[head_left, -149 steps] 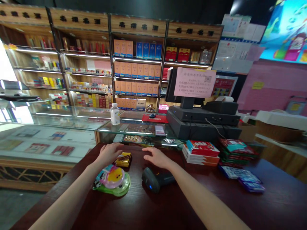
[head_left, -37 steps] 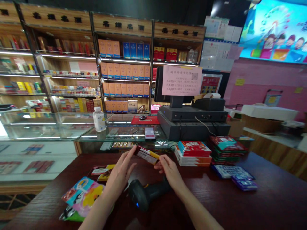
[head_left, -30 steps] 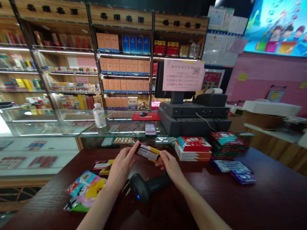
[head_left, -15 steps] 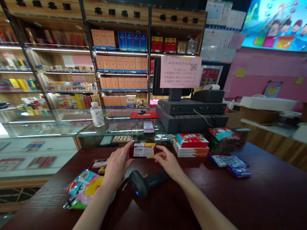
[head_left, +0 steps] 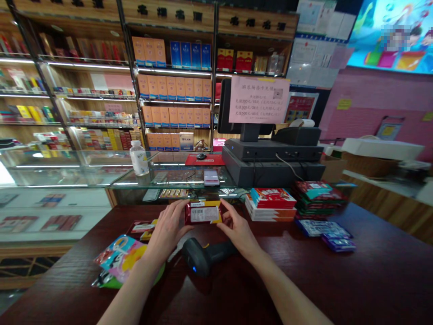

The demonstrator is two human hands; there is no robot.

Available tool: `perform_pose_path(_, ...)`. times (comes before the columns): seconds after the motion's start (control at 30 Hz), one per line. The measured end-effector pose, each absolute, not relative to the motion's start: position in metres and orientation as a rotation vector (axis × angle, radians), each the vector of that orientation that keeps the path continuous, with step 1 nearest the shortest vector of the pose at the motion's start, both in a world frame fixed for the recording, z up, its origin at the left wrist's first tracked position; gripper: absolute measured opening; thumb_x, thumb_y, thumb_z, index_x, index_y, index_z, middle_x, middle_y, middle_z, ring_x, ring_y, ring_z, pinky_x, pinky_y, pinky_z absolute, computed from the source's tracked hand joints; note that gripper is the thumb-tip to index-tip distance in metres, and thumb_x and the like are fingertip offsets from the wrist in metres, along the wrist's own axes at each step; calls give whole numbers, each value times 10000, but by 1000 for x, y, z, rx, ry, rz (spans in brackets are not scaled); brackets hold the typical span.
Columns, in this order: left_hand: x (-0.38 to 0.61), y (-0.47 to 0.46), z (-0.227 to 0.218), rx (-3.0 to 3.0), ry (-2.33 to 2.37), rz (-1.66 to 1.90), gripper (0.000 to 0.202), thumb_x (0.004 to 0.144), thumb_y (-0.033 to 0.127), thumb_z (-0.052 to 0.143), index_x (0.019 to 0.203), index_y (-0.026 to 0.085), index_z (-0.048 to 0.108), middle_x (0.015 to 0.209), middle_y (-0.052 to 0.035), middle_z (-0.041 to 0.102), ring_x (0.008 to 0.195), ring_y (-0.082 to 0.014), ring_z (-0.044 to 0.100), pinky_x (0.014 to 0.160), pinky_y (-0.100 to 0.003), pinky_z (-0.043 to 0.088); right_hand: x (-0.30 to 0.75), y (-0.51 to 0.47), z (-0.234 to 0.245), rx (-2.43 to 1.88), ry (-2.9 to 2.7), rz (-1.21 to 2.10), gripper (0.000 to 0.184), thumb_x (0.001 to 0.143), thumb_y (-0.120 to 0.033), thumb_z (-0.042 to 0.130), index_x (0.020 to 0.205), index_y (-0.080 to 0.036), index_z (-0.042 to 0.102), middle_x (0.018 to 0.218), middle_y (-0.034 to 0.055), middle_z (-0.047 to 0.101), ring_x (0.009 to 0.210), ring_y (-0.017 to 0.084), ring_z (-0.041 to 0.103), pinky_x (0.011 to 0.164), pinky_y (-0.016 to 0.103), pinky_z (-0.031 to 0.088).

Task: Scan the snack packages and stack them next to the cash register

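Red-and-yellow packet [head_left: 203, 213]: held just above the dark wooden table [head_left: 331, 284], between both hands, printed barcode label toward the person. Left hand [head_left: 167, 228] half curled, thumb apart from the fingers, gripping the packet's left end. Right hand [head_left: 240, 230] similarly part-closed, thumb and forefinger on the right end. Nearest below, I note a black barcode scanner [head_left: 199, 258], blue light lit, lying on the table. By the left forearm: cartoon-printed pouches [head_left: 118, 259], overlapping; beyond them, a second packet [head_left: 137, 229], partly hidden by the hand. Right of the right hand: stacked boxes [head_left: 272, 207], then stacked dark-red bags [head_left: 316, 194], with blue-and-purple packs [head_left: 326, 229] nearer the person. Farther out: glass counter [head_left: 165, 177], bottle [head_left: 139, 159] upright on it.
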State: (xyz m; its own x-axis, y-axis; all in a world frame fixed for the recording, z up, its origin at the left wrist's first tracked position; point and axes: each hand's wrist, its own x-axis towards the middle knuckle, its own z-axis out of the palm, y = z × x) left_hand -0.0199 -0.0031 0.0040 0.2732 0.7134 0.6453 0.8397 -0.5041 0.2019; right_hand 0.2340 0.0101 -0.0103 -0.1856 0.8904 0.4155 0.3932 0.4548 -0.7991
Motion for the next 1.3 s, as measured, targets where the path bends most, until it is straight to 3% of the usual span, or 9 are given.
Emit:
perform_pose_path(0.13, -21, -4, 6, -2367, -1444, -972, 792, 839, 299, 704, 1524, 301, 306, 1379, -107, 547, 1265, -296, 530, 1030, -470, 451, 235, 11, -12, -1104, -1794, 680, 730, 819, -187, 628, 1505, -301, 408, 864, -19, 627, 785, 171, 616, 808, 318, 503)
perform_pose_path(0.27, -21, -6, 8, -2342, -1431, -960, 743, 829, 307, 711, 1493, 309, 377, 1367, -92, 563, 1253, -295, 528, 1040, -471, 443, 234, 11, -13, -1099, -1794, 670, 735, 821, -190, 627, 1512, -299, 402, 867, -17, 632, 805, 172, 624, 805, 312, 509)
perform_pose_path(0.53, -24, -11, 15, -2137, -1490, -949, 679, 853, 280, 687, 1471, 286, 404, 1373, -99, 578, 1229, -297, 530, 1051, -472, 401, 235, 11, -13, -1042, -1808, 722, 725, 855, -242, 600, 1534, -283, 350, 1089, 42, 703, 897, 178, 651, 768, 317, 513)
perform_pose_path(0.77, -37, -11, 18, -1939, -1544, -923, 657, 865, 327, 672, 1468, 267, 419, 1323, -124, 611, 1192, -324, 540, 1097, -518, 338, 250, 4, -1, -964, -2087, 876, 626, 809, -300, 716, 1410, -318, 542, 1178, 29, 732, 1081, 241, 653, 969, 406, 469)
perform_pose_path(0.93, -45, -9, 17, -1893, -1560, -918, 597, 885, 307, 642, 1446, 251, 447, 1306, -115, 625, 1183, -318, 547, 1158, -553, 263, 253, -4, 1, -979, -2309, 899, 880, 619, -316, 880, 1422, -392, 529, 1185, 6, 726, 1111, 299, 628, 993, 422, 433)
perform_pose_path(1.07, -51, -7, 15, -1861, -1580, -948, 619, 883, 334, 648, 1459, 271, 431, 1300, -106, 628, 1209, -316, 540, 1187, -576, 202, 245, -7, -2, -992, -2460, 799, 957, 582, -283, 888, 1453, -369, 500, 1181, 30, 710, 1089, 300, 631, 986, 415, 421)
perform_pose_path(1.3, -52, -10, 16, -1841, -1616, -922, 606, 890, 344, 637, 1454, 243, 440, 1295, -113, 623, 1193, -318, 543, 1188, -579, 199, 238, -10, -1, -948, -2499, 646, 743, 659, -204, 780, 1370, -302, 587, 1163, 54, 712, 1089, 289, 647, 998, 404, 421)
